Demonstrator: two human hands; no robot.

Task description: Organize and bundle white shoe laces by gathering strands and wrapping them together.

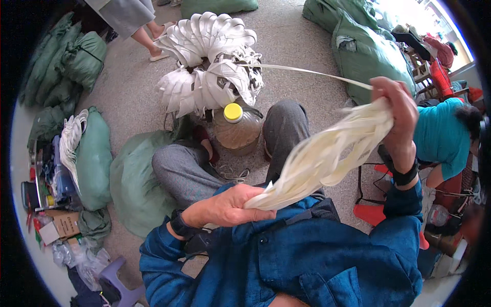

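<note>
A hank of flat cream-white strips (pixel 332 148) stretches slantwise across my lap. My left hand (pixel 235 204) is closed round its lower left end. At the upper right end, my right hand (pixel 400 115) grips the other end, raised higher than the left. From the right hand a single narrow strip (pixel 312 72) runs left to a large heap of white looped pieces (pixel 215 66) on the floor in front of me. Between my knees stands a clear plastic jug (pixel 237 134) with a yellow cap, brownish inside.
Green sacks (pixel 376 61) lie at the far right, with more green sacks (pixel 94 158) along the left. Someone stands at the far left in pale slippers (pixel 161 55). A person in a teal shirt (pixel 442 133) sits at right. A purple stool (pixel 120 279) is at the lower left.
</note>
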